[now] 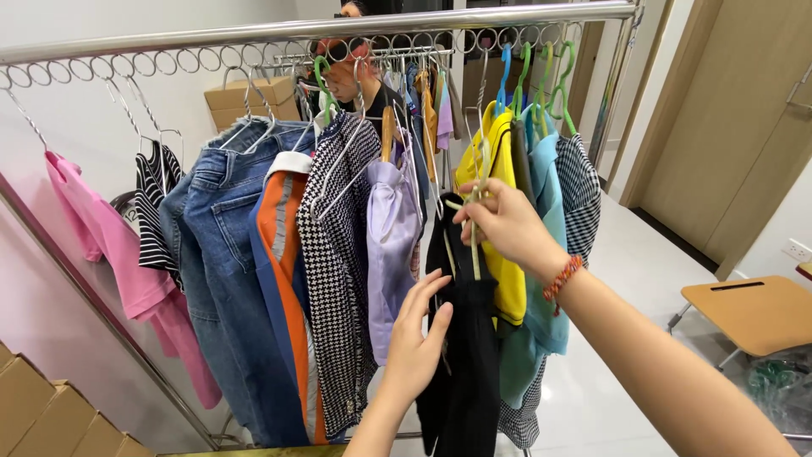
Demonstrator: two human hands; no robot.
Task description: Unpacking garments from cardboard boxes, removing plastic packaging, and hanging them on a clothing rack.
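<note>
My right hand point(505, 224) fingers pinched on hanger point(475, 245); black garment point(463, 338) hangs below fingertips. Left hand point(416, 343) fingers apart, touching its fabric.

Brown cardboard boxes point(59, 415) stand at lower left; another cardboard box point(254, 97) sits behind the rack.

A home room: a metal clothes rack point(254, 38) of hung garments, cardboard boxes point(51, 419), a wooden door point(727, 127).
</note>
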